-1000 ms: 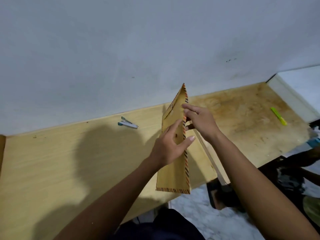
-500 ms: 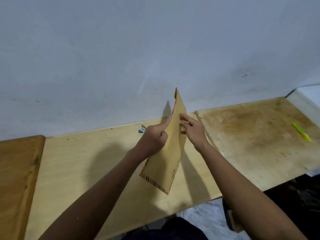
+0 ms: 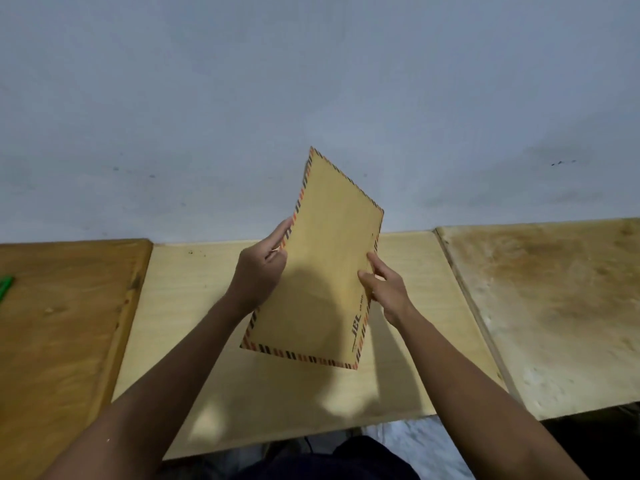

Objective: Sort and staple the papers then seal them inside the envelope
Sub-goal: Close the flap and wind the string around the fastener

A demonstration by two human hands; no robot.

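Both forearms reach forward and converge toward the middle, bare from elbow to wrist. The left hand (image 3: 260, 268) is raised with its back toward the camera, fingers curled and the thumb pressed along the left long edge of the envelope (image 3: 322, 271), pinching it. The right hand (image 3: 386, 289) sits slightly lower, just across from the left, its fingers (image 3: 375, 263) extended and closed against the right edge, thumb on the near face.
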